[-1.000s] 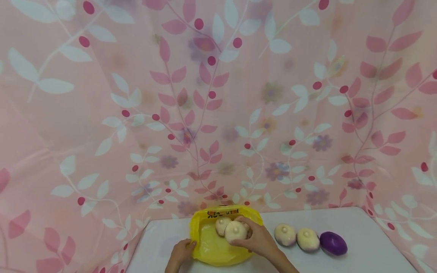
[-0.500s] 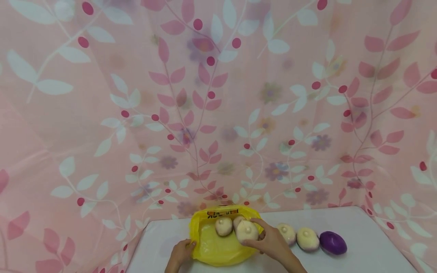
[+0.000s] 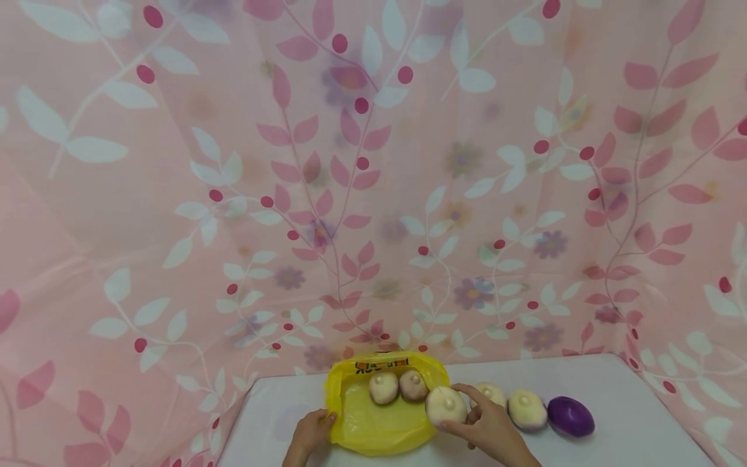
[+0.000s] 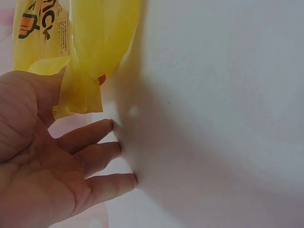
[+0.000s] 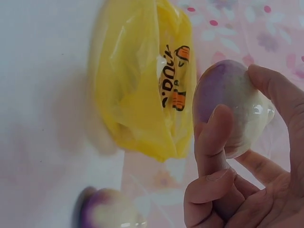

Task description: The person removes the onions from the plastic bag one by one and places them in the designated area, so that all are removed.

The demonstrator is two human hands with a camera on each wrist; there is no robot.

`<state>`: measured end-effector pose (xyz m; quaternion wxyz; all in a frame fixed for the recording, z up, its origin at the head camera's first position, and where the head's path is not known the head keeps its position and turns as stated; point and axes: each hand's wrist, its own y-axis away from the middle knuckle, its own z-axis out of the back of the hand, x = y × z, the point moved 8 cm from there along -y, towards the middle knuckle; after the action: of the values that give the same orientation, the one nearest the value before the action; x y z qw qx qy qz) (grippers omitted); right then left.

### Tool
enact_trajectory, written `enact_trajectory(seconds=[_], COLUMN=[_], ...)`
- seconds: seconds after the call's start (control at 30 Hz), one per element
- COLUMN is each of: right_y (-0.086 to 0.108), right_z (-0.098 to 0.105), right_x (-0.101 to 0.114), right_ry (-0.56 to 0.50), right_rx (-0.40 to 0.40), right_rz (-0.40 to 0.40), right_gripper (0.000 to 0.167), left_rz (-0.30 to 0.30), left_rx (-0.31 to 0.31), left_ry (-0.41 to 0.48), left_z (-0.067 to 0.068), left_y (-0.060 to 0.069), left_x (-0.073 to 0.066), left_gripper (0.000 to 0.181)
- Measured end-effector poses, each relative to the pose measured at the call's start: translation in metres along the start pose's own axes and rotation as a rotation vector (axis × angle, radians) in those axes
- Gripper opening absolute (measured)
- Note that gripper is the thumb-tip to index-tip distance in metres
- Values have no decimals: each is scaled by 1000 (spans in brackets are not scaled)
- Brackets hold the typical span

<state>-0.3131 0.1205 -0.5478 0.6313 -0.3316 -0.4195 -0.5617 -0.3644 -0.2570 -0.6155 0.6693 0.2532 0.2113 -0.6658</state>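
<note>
In the head view my left hand (image 3: 312, 431) is at the left rim of a yellow plastic bag (image 3: 373, 428) that lies with its mouth open. The left wrist view has the hand (image 4: 42, 166) pinching the bag's edge (image 4: 78, 97) between thumb and index finger, its other fingers spread. My right hand (image 3: 496, 431) grips a cream-and-purple turnip-like vegetable (image 3: 446, 408) at the bag's right rim. Seen from the right wrist, this vegetable (image 5: 232, 102) is purple on one side, pale and nubbed on the other. Two similar ones (image 3: 383, 388) lie inside the bag.
Right of the bag, two more cream-and-purple vegetables (image 3: 528, 410) stand in a row, one partly behind my right hand. A glossy purple oval object (image 3: 570, 416) ends the row. The white table (image 3: 268, 402) meets a pink floral curtain (image 3: 373, 194) at the back.
My right hand has moved right, carrying the turnip-like vegetable from above the bag to its right rim. Both vegetables inside the bag have come into full view. My left hand stays put.
</note>
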Motion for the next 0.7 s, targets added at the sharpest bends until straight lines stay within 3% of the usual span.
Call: enact_trajectory(seconds=[0.3,0.7], right_y=[9,23], right_z=[11,20], right_x=[-17,-45], right_ry=[-17,-17], right_rx=[-3,-33], right_rz=[-28,-153], right_gripper=[81,90], left_rz=[12,25], left_rx=[-18,-10], left_ry=[-1,10], left_z=[-1,-1], left_y=[0,1], left_x=[2,2], left_gripper=[27,24])
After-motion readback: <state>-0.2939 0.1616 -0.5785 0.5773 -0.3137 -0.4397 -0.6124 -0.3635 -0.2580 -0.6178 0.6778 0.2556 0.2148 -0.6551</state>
